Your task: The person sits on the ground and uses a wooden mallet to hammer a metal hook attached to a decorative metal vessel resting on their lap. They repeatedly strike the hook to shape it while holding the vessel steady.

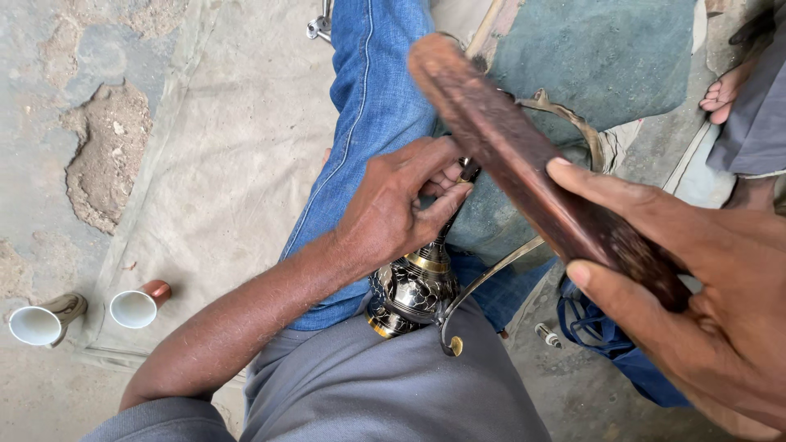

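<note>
My left hand (401, 205) grips the upper neck of a black and brass engraved metal vessel (409, 286) that rests in my lap against my jeans. A thin curved brass handle (491, 274) sweeps from the vessel's base up toward the right. My right hand (696, 286) holds a long, worn, dark brown wooden stick (524, 160), raised at a slant above the vessel's top. The stick's far end points up and left over my knee.
Two small cups, one white (37, 323) and one copper-coloured (139, 304), lie on their sides at the lower left on a beige cloth (237, 147). Another person's bare foot (725, 90) shows at the upper right. A blue cloth (598, 327) and a small metal part (547, 334) lie by my right hand.
</note>
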